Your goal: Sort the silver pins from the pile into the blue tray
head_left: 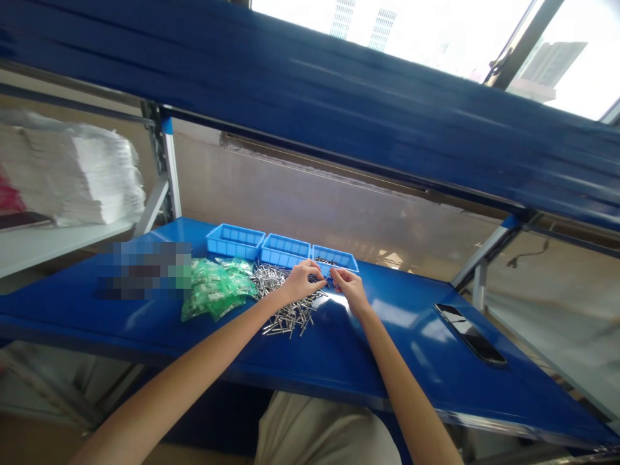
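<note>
My left hand (303, 282) is over the right side of a loose pile of slim metal pins (290, 316), which look like blind rivets. Its thumb and forefinger are pinched together. Close beside it on the right, my right hand (349, 289) is also closed in a pinch in front of the right-hand blue bin (349, 261). Whatever either hand's fingertips hold is too small to make out. Some metal pins (325, 261) lie in that bin. Left of the loose pile are several green-tinted plastic packets (217, 287) in a heap.
Two more blue bins, the left one (235, 242) and the middle one (285, 252), line the back of the blue table (339, 349). A dark phone (471, 332) lies at the right. A blurred-out patch covers something at the left. A blue beam (310, 97) crosses overhead.
</note>
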### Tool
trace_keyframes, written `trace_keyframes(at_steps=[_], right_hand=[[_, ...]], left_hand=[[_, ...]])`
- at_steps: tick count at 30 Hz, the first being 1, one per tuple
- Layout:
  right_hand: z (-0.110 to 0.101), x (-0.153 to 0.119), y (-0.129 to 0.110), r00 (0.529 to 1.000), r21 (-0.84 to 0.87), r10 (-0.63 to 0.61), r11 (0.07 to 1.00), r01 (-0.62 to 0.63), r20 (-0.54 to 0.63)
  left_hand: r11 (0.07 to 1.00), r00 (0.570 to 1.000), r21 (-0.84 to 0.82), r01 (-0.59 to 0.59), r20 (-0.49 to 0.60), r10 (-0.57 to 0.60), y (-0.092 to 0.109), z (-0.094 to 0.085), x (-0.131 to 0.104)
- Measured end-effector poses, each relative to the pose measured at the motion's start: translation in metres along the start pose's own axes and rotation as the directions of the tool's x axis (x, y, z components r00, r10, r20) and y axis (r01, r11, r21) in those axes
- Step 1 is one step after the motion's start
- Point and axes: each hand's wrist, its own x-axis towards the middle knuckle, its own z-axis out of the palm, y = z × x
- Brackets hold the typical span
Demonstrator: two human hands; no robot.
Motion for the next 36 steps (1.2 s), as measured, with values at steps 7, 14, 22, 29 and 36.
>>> trace_keyframes(at_steps=[7,14,22,29,36], right_hand=[[-0.012,0.006,0.008,0.983,0.036,0.115,0.993,-0.111,-0.145],[-0.018,0.009,0.001,0.978,0.144,0.132,0.984,-0.108,-0.164],[-0.022,0.008,0.0,0.98,-0.117,0.048,0.991,-0.071,-0.191],[-0.024,0.002,0.007,0.969,-0.677,-0.104,0.732,-0.079,-0.226],[-0.016,0.0,0.01,0.99,-0.741,-0.062,0.669,-0.054,-0.127]], left_hand=[[0.956,1.0,0.293,0.0,-0.015,0.005,-0.007,-0.002,-0.003],[0.923,0.993,0.369,0.107,-0.083,-0.082,-0.003,-0.005,-0.001],[0.918,0.993,0.379,0.12,-0.056,-0.106,-0.001,-0.006,-0.001],[0.92,0.993,0.375,0.116,-0.052,-0.104,-0.002,-0.006,-0.002],[0.921,0.996,0.378,0.095,-0.034,-0.088,-0.003,-0.007,-0.002]])
